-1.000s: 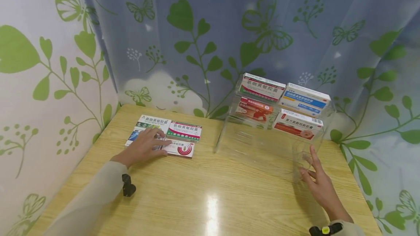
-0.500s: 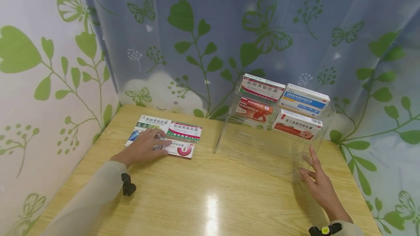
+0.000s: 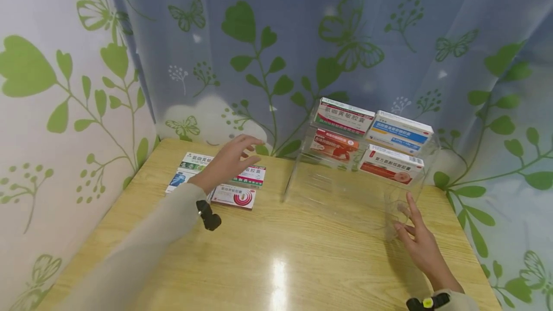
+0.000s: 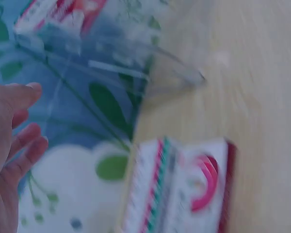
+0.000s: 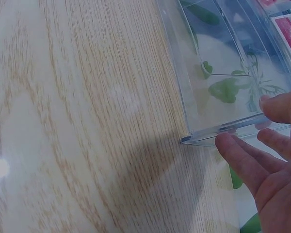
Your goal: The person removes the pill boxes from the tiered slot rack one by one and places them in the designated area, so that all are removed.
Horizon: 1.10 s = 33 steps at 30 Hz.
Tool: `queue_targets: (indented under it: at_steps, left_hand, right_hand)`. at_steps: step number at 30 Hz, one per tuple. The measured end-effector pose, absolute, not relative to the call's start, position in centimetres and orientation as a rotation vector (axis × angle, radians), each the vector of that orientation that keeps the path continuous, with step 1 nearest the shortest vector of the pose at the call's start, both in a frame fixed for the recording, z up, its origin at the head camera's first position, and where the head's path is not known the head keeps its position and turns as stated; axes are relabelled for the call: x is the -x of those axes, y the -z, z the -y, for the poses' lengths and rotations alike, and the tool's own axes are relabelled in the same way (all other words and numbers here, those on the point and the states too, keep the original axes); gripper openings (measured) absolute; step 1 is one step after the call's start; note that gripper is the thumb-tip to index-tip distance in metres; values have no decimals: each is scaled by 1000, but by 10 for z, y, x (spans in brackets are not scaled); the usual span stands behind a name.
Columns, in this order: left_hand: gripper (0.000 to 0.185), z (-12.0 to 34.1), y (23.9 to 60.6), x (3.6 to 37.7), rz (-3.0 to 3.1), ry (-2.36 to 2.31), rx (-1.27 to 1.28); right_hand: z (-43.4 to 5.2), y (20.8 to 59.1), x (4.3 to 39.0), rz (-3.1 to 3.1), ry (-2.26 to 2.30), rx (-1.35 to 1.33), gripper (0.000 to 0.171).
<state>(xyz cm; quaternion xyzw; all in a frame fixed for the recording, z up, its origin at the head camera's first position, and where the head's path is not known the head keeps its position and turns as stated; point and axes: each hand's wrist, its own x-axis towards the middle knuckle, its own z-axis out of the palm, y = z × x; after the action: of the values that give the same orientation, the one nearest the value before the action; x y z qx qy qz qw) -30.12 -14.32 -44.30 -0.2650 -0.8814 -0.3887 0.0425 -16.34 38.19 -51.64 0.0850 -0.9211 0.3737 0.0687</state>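
Head view, from the left: a leaf-printed curtain [image 3: 65, 85] hangs behind a wooden table [image 3: 276, 253]. At the table's far left lie flat medicine boxes: a green-and-white box [image 3: 195, 161], a blue-and-white box [image 3: 178, 179] just in front of it, a green-and-red box [image 3: 252, 175] beside them, and a white box with red rings [image 3: 234, 196] nearest the person. The left hand [image 3: 228, 161] hovers above these boxes, fingers straight and slightly spread, holding nothing and touching no box; the left wrist view, blurred, shows the same loose fingers [image 4: 19, 145] in the air with the ringed box below.

Right of the flat boxes stands a clear acrylic rack [image 3: 345, 191], its lower front tier bare. Its upper tiers carry 4 boxes: a green-and-red rack box [image 3: 344, 115], a red box [image 3: 334, 144] below it, a blue-and-orange box [image 3: 402, 131], and a white-and-red box [image 3: 392, 163] under that.

At the far right, the right hand [image 3: 421, 244] rests against the rack's front right corner, fingers extended and relaxed, gripping nothing; the right wrist view shows the fingertips [image 5: 228, 143] touching the corner's clear edge.
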Motion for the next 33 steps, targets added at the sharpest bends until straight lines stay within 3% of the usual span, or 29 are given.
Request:
queue_targets:
  at_steps: [13,33]
  left_hand:
    - [39,54,386,323,2559,1174,963]
    - [45,1,376,331,2748,635,969]
  right_hand:
    - [-381,517,164,2751,-1159,-259,90]
    - [-382,518,165,2716,-1180,-279,91]
